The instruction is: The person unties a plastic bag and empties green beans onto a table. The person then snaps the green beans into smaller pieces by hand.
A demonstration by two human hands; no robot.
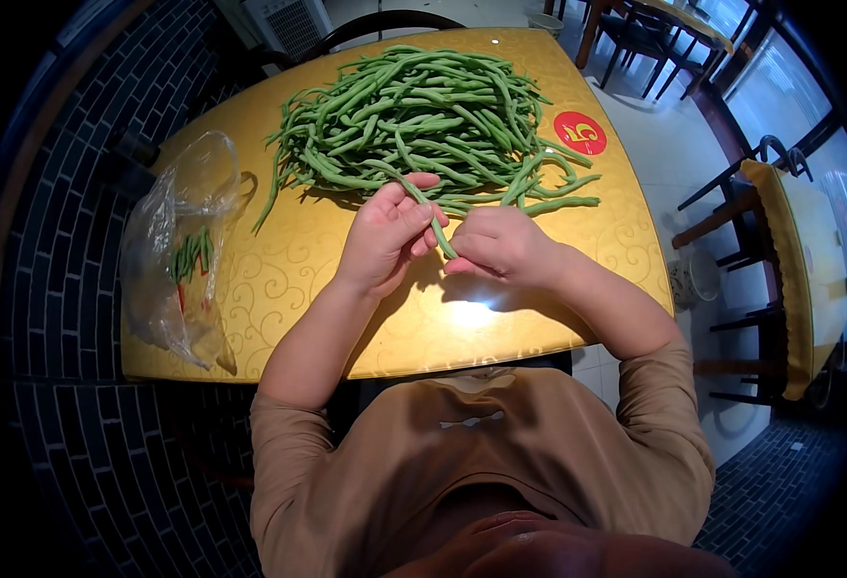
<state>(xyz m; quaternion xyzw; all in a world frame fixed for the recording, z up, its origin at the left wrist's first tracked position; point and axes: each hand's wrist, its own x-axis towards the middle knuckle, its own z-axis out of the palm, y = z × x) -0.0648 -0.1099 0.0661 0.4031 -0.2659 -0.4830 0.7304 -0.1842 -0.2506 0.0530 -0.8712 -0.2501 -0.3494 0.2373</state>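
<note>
A large heap of long green beans (409, 115) lies across the far half of the table. Just on the near side of it, my left hand (394, 235) holds one green bean (417, 193) between thumb and fingers. The lower end of that bean meets the curled fingers of my right hand (503, 244), whose thumb and forefinger pinch at its tip. To the left, a clear plastic bag (159, 289) has short green bean pieces (192, 253) and something red inside or under it; which of the two I cannot tell.
The table (279, 311) has a gold patterned cover, with a round red sticker (580, 133) near its right edge. A dark brick wall (69, 289) stands close on the left. Chairs, another table (806, 289) and a bin (694, 278) stand to the right.
</note>
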